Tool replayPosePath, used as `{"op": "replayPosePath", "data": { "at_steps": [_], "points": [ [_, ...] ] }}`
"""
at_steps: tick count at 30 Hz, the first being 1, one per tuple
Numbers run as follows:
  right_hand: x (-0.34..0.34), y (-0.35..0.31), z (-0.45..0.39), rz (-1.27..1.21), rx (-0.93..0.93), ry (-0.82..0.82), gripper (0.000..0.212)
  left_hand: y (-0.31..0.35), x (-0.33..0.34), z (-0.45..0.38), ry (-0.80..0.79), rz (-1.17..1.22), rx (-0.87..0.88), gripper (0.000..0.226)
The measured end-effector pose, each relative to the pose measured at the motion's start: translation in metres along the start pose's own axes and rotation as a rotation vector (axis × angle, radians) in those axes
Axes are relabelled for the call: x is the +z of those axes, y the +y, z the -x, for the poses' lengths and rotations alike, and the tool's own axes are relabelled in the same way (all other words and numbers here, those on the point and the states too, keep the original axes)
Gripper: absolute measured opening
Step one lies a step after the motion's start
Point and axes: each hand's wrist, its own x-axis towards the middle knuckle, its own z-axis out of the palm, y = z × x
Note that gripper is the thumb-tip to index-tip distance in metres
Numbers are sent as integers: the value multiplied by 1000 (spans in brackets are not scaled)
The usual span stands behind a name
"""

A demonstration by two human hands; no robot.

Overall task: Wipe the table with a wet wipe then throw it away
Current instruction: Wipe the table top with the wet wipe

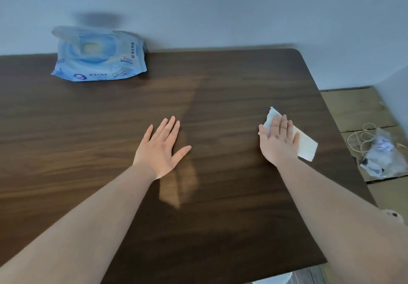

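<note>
A dark wooden table (110, 118) fills most of the view. My right hand (278, 140) lies flat, palm down, on a white wet wipe (305, 145) near the table's right edge, pressing it against the wood. The wipe sticks out beyond my fingertips and to the right of my palm. My left hand (162, 149) rests flat and open on the middle of the table, holding nothing. A blue pack of wet wipes (98, 54) stands at the back left, against the wall.
A grey wall runs behind the table. Right of the table, flattened cardboard (357, 109) covers the floor, with a clear plastic bag (383, 155) and a white cord (358, 139) on it. The table's front right corner is near the bottom right.
</note>
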Motion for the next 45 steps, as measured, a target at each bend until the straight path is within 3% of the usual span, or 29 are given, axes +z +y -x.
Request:
{"op": "replayPosePath", "data": {
  "at_steps": [9, 14, 18, 35, 40, 45],
  "points": [
    [50, -164, 83, 63, -293, -25, 65, -147, 3, 124, 41, -21, -264, 84],
    [85, -272, 134, 155, -548, -46, 65, -243, 12, 203, 50, -48, -611, 98],
    [104, -352, 168, 216, -751, -86, 64, -294, 19, 246, 75, 62, -853, 111],
    [171, -606, 257, 340, -1304, -196, 64, -310, 17, 248, 148, 158, -838, 109],
    [184, -649, 289, 402, -1418, -181, 64, -311, 21, 251, 156, 198, -820, 108],
    [185, -645, 293, 413, -1501, -177, 63, -311, 23, 248, 114, 183, -815, 108]
  ]
}}
